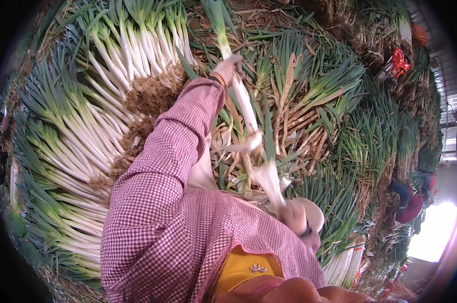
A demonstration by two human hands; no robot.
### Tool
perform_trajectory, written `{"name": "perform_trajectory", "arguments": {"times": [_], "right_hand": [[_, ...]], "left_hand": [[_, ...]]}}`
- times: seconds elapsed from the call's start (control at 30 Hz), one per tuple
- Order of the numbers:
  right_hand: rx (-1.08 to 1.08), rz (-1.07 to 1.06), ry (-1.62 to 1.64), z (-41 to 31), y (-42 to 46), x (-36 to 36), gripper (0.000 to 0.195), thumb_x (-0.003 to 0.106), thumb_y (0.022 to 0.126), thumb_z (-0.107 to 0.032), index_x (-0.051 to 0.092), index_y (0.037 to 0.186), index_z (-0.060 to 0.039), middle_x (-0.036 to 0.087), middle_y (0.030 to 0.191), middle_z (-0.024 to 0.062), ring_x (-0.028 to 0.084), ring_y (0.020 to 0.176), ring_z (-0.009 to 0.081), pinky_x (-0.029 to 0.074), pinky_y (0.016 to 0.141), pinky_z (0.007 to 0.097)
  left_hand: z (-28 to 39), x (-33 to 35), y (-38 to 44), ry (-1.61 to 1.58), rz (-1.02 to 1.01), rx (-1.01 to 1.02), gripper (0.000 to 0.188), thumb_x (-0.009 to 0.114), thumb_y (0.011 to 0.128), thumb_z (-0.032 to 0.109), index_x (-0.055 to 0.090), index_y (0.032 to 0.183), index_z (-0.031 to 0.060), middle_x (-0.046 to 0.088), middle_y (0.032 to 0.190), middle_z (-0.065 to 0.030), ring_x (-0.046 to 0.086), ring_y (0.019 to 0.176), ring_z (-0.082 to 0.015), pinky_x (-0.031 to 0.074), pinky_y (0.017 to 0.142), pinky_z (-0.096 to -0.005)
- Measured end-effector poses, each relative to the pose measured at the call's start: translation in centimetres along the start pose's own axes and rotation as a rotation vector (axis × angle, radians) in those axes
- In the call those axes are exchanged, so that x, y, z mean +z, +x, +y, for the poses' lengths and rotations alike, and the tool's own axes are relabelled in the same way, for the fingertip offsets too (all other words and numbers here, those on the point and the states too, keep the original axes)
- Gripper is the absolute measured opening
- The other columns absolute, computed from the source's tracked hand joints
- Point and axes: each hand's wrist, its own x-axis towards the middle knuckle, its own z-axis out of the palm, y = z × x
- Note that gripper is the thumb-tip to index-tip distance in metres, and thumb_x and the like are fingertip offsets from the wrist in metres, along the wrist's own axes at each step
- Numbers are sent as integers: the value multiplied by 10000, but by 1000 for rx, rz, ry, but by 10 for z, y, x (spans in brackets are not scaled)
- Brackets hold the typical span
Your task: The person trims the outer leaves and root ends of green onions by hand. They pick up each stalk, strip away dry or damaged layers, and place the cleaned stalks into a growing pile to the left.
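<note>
My left hand (228, 71), in a light glove, is closed around the shaft of a leek (245, 104), whose green top points up and whose root end points down. Lower right, close to my body, my blurred right hand (297, 219) grips the white end of a loose leek leaf (271, 181); its green blade points upward. Peeled leeks (96, 132) with white shafts lie fanned out on the left, their brown roots (152, 92) turned inward. Unpeeled leeks (308, 117) with dry, brownish outer leaves lie beyond my hands on the right.
Leaf scraps (234, 166) lie between my hands. More leeks (368, 140) are heaped along the right, with a tied bundle (344, 265) at lower right. A person in red (410, 208) is farther off at right, near a bright opening.
</note>
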Motion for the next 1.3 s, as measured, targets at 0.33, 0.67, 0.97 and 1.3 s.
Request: {"name": "perform_trajectory", "arguments": {"times": [0.33, 0.67, 0.97, 1.3], "right_hand": [[-115, 468, -436, -25, 53, -26, 720, 752, 688, -282, 481, 1279, 28, 586, 1159, 213, 577, 1049, 360, 462, 888, 416], [-295, 238, -703, -43, 173, 31, 276, 599, 892, -192, 591, 1143, -77, 642, 789, 153, 634, 681, 306, 506, 602, 354], [1, 0, 53, -49, 87, 16, 240, 582, 915, -200, 638, 990, 20, 644, 762, 93, 597, 701, 153, 481, 651, 264], [-345, 341, -378, -42, 119, -1, 560, 548, 896, -287, 427, 1336, 39, 588, 1202, 243, 629, 1050, 262, 482, 889, 304]], "left_hand": [[-12, 28, 22, -167, 235, 22, 221, 683, 834, 202, 530, 884, 51, 491, 613, -47, 492, 490, -196, 480, 473, -384], [-8, 25, -31, -65, 102, 32, 193, 649, 867, 229, 562, 757, 96, 517, 566, -7, 500, 437, -163, 508, 454, -332], [-1, 23, -38, 49, 99, -44, 204, 698, 823, 149, 576, 880, -4, 512, 580, -60, 488, 435, -193, 481, 417, -373], [-50, 41, -83, 74, 91, 69, 201, 695, 815, 210, 585, 831, 43, 508, 567, -41, 507, 439, -185, 454, 396, -341]]}}
